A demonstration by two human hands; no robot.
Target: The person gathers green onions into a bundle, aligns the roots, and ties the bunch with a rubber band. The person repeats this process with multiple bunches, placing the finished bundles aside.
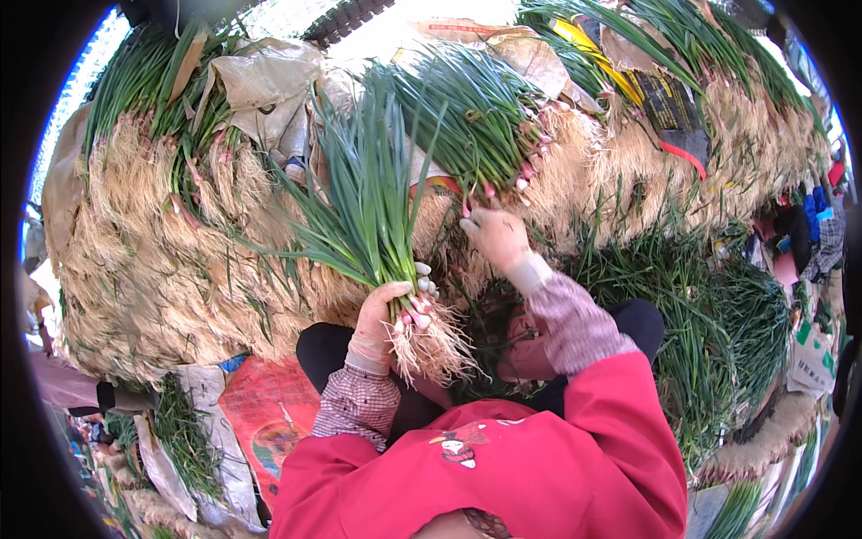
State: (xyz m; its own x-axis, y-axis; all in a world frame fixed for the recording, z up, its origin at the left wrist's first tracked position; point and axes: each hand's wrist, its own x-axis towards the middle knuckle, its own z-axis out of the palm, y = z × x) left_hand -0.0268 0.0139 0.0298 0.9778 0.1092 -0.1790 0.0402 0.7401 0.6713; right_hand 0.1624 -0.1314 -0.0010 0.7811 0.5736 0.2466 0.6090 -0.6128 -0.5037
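Observation:
My left hand (387, 310), in a pale glove, is closed around a bunch of green garlic plants (380, 229) just above the pinkish bulbs. The leaves fan upward and the pale roots (431, 347) hang below the fist. To its right, my right hand (497, 232) touches the pink stem end at the lower edge of a pile of green garlic (471, 114); its fingertips are pinched there, and whether they grip a stem is hard to see. That pile lies with leaves to the upper left and bulbs to the lower right.
A long heap of rooted plants (155, 249) runs across the front, partly under woven sacks (266, 84). Loose green leaves (700, 323) lie at right. A red printed sack (266, 411) is at lower left, near another person's sleeved arm (74, 387). More people show at far right.

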